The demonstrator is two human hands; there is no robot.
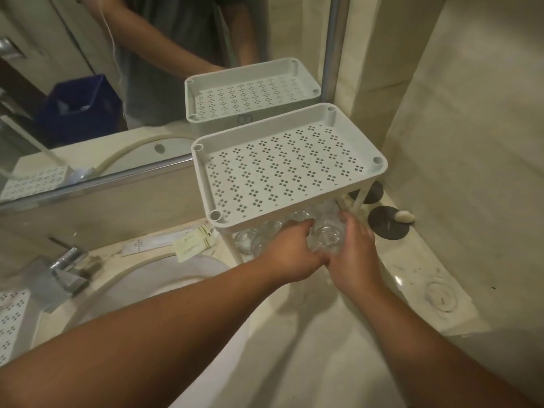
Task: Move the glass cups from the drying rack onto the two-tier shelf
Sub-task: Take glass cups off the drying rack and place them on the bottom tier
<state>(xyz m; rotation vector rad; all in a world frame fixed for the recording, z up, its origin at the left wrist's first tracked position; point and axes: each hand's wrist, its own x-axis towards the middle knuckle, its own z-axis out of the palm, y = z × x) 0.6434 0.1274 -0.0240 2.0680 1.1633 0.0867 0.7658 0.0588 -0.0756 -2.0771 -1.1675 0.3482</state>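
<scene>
Both forearms come in from the bottom edge and meet right at the front of the two-tier shelf [290,169], so that's where everything is happening. Left hand [290,251] and right hand [353,254] are both wrapped around one clear glass cup [328,238], fingers curled on either side of it, holding it at the open front of the lower tier, just under the lip of the perforated top tray. Looks to me like the placing step: this cup is either being slid into the lower level or nudged into line with the other glass cups [259,235] already sitting in there to its left. Top tray has nothing on it. Next move, I'd guess, is to ease the cup in without clinking it against its neighbours or the white leg post beside the right hand, then let go and pull both hands straight back out. Hard bits: the glass is see-through and blurry in the dim light, so I can't count the cups underneath or tell if the held one is touching the tier floor yet. Fingertips are mostly hidden behind the glass and under the tray. The drying rack is only maybe that perforated white piece [13,322] cut off at the left edge by the sink [164,278], can't say for sure.
</scene>
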